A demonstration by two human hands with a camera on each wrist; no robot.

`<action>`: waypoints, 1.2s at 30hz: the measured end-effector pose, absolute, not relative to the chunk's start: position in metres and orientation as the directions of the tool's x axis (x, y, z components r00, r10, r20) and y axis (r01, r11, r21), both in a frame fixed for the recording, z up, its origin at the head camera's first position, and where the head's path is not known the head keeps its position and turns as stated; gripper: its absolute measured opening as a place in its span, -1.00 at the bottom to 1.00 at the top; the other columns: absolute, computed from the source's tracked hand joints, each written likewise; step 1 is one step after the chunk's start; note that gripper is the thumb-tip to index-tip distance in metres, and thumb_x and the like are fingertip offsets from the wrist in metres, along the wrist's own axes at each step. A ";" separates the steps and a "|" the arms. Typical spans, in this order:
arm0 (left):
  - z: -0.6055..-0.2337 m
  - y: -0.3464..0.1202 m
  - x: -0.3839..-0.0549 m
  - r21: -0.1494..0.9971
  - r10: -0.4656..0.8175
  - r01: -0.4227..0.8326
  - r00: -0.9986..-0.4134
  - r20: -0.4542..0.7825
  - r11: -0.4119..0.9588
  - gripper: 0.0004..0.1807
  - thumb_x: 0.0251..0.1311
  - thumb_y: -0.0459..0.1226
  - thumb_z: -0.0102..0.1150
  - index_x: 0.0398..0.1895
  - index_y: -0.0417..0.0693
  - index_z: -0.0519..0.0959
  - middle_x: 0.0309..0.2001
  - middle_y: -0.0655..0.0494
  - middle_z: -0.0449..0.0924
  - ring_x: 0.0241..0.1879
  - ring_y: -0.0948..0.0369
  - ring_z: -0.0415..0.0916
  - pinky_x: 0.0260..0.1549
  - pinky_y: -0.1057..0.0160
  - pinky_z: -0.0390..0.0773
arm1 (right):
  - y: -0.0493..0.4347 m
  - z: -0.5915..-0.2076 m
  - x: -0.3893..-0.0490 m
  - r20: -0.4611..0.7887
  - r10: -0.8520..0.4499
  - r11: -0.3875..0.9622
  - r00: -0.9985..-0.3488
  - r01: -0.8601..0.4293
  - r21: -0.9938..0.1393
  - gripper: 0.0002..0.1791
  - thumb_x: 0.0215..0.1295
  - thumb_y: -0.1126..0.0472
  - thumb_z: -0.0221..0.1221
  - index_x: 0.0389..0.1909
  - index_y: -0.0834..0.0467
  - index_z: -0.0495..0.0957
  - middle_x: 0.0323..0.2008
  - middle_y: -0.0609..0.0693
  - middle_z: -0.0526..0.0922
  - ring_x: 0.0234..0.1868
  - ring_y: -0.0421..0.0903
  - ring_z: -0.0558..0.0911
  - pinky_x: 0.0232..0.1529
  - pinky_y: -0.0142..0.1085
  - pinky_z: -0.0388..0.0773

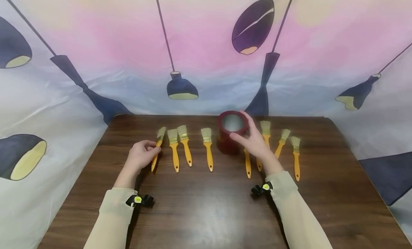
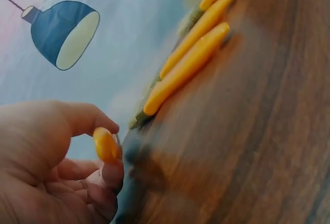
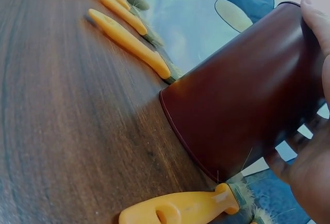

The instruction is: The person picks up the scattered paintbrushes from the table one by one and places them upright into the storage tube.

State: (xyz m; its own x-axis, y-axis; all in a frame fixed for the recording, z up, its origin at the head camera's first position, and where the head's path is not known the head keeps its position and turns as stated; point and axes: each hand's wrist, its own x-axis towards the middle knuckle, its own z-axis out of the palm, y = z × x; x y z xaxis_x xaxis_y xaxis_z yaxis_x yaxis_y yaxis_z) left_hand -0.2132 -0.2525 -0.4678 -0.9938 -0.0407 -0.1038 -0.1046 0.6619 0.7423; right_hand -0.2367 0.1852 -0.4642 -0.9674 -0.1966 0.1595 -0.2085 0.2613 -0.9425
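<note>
Flanking the red can (image 1: 227,145) the right hand (image 1: 256,142) grips, loose brushes (image 1: 209,156) lie near one brush (image 1: 154,163) the left hand (image 1: 140,155) pinches.

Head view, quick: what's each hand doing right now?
Left hand: pinching a yellow-handled brush.
Right hand: holding the dark red can, curled round its side.

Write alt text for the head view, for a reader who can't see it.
A left hand pinches a brush while the right hand holds an open-topped red can. Other yellow-handled brushes lie on both sides of the can on a wooden table. Behind is a backdrop printed with lamps.
</note>
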 end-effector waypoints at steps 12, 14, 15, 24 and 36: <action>-0.433 -0.231 -0.219 0.995 -0.139 -0.082 -0.987 -0.074 0.049 -0.43 0.54 -0.31 0.23 0.47 -0.48 0.40 -0.08 0.02 0.71 -0.28 0.26 0.70 -0.33 0.37 0.67 | 0.174 -0.459 -0.245 0.158 -0.212 0.232 -0.964 -0.207 -0.950 0.01 0.42 -0.03 0.48 0.71 -0.42 0.08 0.63 0.00 0.26 0.59 0.16 0.38 0.46 0.16 0.47; -0.425 -0.218 -0.223 1.000 -0.150 -0.022 -0.988 -0.025 -0.022 -0.52 0.49 -0.38 0.28 0.36 -0.45 0.45 -0.15 0.04 0.75 -0.29 0.22 0.73 -0.31 0.35 0.70 | 0.174 -0.461 -0.243 0.153 -0.207 0.234 -0.966 -0.201 -0.951 0.01 0.42 -0.03 0.48 0.71 -0.42 0.09 0.63 0.00 0.26 0.60 0.16 0.37 0.46 0.17 0.47; -0.421 -0.210 -0.225 0.999 -0.156 0.007 -0.988 -0.001 -0.047 -0.58 0.46 -0.40 0.32 0.29 -0.39 0.49 -0.17 0.05 0.76 -0.29 0.22 0.73 -0.29 0.34 0.71 | 0.175 -0.461 -0.242 0.150 -0.206 0.233 -0.967 -0.197 -0.952 0.01 0.42 -0.03 0.48 0.71 -0.41 0.08 0.63 0.00 0.26 0.60 0.17 0.37 0.46 0.17 0.47; -0.371 -0.140 -0.244 0.976 -0.179 0.211 -0.964 0.199 -0.052 -0.78 0.56 -0.30 0.28 0.16 -0.17 0.61 -0.09 0.01 0.79 -0.20 0.16 0.76 -0.26 0.24 0.72 | 0.174 -0.460 -0.240 0.136 -0.205 0.239 -0.969 -0.185 -0.953 0.02 0.41 -0.08 0.48 0.71 -0.45 0.07 0.64 0.01 0.25 0.60 0.18 0.38 0.46 0.17 0.47; -0.348 -0.056 -0.272 0.920 0.036 0.374 -0.928 0.372 0.120 -0.73 0.53 -0.34 0.31 0.15 -0.30 0.56 -0.05 -0.21 0.76 -0.18 -0.08 0.79 -0.20 0.03 0.75 | 0.183 -0.463 -0.237 0.139 -0.206 0.229 -0.969 -0.186 -0.956 0.04 0.43 -0.07 0.47 0.73 -0.39 0.04 0.66 0.04 0.22 0.63 0.15 0.33 0.51 0.15 0.41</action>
